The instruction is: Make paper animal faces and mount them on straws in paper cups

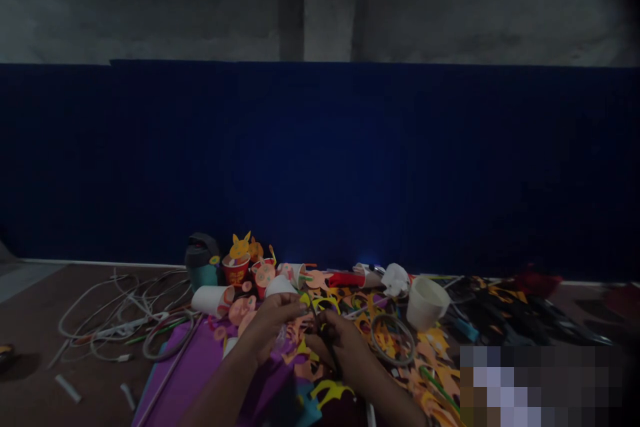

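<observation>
My left hand [275,323] is closed, thumb and forefinger pinched together over the pile. What they pinch is too small and dim to make out. A crinkled clear plastic piece [283,339] shows just under its palm. Close beside it, my right hand [341,340] is wrapped round dark scissors [315,312], whose blades point up toward the left fingertips. Beneath both hands lie orange and yellow paper scraps [334,392] and a purple sheet [183,363]. Peach paper cut-outs [243,310] rest left of my left hand.
White paper cups [213,300] lie behind, near a red cup [237,270] with a yellow animal cut-out and a teal container [203,267]. At right are a tape roll [373,333] and a white tub [427,303]. Tangled cables [110,310] spread left. A blue panel [320,160] stands behind.
</observation>
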Demonstrator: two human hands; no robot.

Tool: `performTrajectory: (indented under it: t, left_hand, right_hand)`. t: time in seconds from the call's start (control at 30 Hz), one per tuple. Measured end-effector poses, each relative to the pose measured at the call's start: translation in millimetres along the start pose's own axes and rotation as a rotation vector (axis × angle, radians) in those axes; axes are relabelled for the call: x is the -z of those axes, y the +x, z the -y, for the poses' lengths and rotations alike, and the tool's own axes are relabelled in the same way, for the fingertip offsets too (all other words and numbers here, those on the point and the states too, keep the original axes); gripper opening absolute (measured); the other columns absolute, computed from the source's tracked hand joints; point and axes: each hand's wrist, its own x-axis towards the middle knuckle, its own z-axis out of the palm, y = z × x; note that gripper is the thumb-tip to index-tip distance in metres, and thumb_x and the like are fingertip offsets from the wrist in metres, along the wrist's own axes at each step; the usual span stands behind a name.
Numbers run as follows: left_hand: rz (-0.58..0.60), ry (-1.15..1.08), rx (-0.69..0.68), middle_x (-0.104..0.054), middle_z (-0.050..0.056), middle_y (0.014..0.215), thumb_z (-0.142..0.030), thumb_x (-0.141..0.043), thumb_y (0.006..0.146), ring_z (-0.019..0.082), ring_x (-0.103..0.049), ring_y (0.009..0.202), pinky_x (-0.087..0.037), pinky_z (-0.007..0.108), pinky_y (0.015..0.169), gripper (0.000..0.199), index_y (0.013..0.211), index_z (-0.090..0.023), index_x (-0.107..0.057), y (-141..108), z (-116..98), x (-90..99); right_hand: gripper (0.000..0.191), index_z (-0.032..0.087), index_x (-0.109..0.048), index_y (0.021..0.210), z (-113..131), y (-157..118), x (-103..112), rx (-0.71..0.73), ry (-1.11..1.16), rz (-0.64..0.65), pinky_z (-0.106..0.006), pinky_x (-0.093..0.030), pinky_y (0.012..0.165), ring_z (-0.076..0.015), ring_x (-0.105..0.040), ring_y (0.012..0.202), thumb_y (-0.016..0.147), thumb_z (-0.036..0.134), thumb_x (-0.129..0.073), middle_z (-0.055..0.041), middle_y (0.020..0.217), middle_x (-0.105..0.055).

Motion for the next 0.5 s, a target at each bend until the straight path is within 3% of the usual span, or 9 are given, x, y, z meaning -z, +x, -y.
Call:
performTrajectory:
  t: [0.27, 0.5]
  left_hand:
    - [-0.046, 0.014, 0.027, -0.053, -0.005, 0.056, -0.032, -0.072, 0.064, 0.005, -0.036, 0.042, -0.027, 0.020, 0.045, 0.021, 0.065, -0.015, -0.060, -2.4, -4.1, -2.6]
    - [-0.033, 0.075, 0.017, -0.056, -0.002, 0.060, -0.037, -0.077, 0.056, 0.012, -0.050, 0.058, -0.036, 0.022, 0.056, 0.029, 0.060, -0.016, -0.058, -7.4, -8.5, -6.0]
  right_hand:
    - [0.037, 0.019, -0.046, 0.072, 9.3, -0.9, -4.0, -0.059, 0.005, -0.041, -0.016, -0.028, 0.035, -0.0036, -0.033, 0.035, 0.064, 0.044, -0.072, 0.0110, 0.047, -0.041]
    - [0.036, 0.019, -0.047, 0.076, 5.1, -1.5, -2.0, -0.008, -0.046, -0.006, -0.018, -0.035, 0.040, -0.0057, -0.039, 0.040, 0.066, 0.043, -0.072, 0.0095, 0.052, -0.044]
